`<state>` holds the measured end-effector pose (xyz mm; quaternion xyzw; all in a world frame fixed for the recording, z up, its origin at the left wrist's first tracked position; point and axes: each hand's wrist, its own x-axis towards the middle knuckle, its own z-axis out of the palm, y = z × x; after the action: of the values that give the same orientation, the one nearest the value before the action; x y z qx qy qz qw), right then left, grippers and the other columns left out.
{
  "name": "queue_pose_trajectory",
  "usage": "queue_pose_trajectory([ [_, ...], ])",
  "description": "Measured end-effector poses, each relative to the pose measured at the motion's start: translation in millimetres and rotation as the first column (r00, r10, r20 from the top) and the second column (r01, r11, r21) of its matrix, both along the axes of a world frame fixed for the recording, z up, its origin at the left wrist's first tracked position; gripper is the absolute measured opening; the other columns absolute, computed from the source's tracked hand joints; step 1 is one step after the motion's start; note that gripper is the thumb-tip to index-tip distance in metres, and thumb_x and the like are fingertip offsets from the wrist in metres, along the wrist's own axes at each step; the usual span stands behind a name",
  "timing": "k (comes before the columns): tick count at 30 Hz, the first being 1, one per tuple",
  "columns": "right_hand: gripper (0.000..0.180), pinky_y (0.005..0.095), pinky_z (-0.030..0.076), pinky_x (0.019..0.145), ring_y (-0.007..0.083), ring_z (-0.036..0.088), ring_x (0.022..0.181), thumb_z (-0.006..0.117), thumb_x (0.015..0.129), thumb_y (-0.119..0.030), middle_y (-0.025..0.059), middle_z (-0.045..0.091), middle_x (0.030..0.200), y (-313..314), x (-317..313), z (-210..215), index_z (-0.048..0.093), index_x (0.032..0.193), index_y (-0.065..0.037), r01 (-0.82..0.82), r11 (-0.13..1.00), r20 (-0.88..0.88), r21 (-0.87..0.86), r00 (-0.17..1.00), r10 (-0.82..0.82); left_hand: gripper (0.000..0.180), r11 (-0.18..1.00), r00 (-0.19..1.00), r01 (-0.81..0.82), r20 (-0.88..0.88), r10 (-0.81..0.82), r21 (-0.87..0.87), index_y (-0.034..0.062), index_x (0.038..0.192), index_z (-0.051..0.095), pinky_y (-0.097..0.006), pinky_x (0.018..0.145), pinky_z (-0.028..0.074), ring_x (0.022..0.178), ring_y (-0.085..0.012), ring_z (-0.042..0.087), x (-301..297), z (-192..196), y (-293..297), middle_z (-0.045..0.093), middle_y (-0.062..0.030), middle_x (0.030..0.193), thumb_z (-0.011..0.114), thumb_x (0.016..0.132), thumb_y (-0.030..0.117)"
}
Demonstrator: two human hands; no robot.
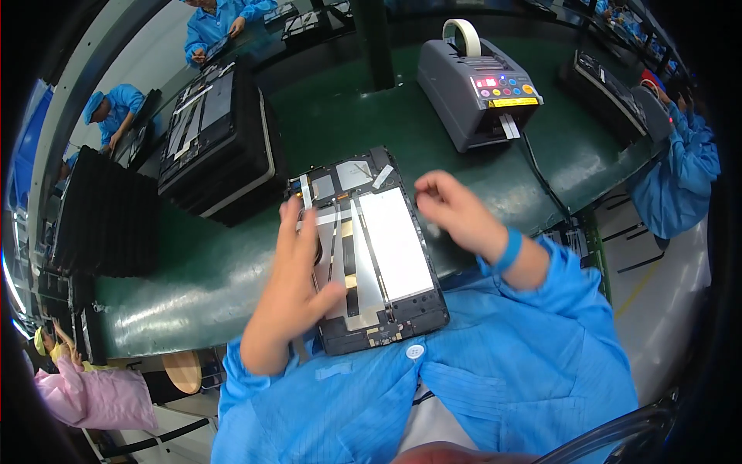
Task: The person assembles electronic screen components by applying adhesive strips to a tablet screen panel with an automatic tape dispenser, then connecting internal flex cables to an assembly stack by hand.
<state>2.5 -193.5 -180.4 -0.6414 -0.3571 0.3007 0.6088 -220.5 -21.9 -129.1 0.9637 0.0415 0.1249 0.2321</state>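
Opened tablet lies on the green tabletop, at its near edge. Left hand flat, fingers spread, pressing the tablet's left side, gripping nothing. Right hand loosely curled above its right edge; whether it pinches anything, cannot tell.

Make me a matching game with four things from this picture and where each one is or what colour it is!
Things:
1. left hand
2. tape dispenser
3. wristband
4. stack of black trays

Descriptions:
A. blue, on the right wrist
B. grey, at the far side of the green mat, with a roll on top
C. lying flat on the opened tablet
D. left of the tablet

Pairs: 1-C, 2-B, 3-A, 4-D
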Motion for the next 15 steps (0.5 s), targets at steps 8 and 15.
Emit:
queue_pose_trajectory([
  [8, 0.101, 0.0502, 0.006, 0.113, 0.0481, 0.005, 0.138, 0.047, 0.089, -0.057, 0.0373, 0.007, 0.146, -41.6, -63.1, 19.7, -0.005, 0.141, 0.012, -0.203, 0.974, 0.316, -0.103, 0.922, 0.226, 0.104, 0.752, 0.980, 0.024, 0.164, 0.113, -0.658, -0.0079, 0.143, -0.006, -0.043, 0.113, 0.003, 0.142, -0.0367, -0.002, -33.8, -33.5, -31.1, -0.007, -0.0268, 0.152, 0.042, 0.087, 0.064],
  [15, 0.088, 0.0333, 0.024, 0.107, 0.0235, 0.031, 0.131, 0.059, 0.089, -0.036, 0.0180, 0.029, 0.144, 14.4, -56.8, 105.4, 0.006, 0.144, 0.007, -0.281, 0.886, 0.096, 0.368, 0.960, 0.264, 0.095, 0.728, 0.869, 0.259, 0.482, 0.110, -0.635, -0.0064, 0.145, 0.003, -0.040, 0.112, 0.017, 0.139, -0.0304, 0.021, -14.8, 67.3, -3.7, 0.013, -0.0218, 0.151, 0.037, 0.090, 0.063],
])
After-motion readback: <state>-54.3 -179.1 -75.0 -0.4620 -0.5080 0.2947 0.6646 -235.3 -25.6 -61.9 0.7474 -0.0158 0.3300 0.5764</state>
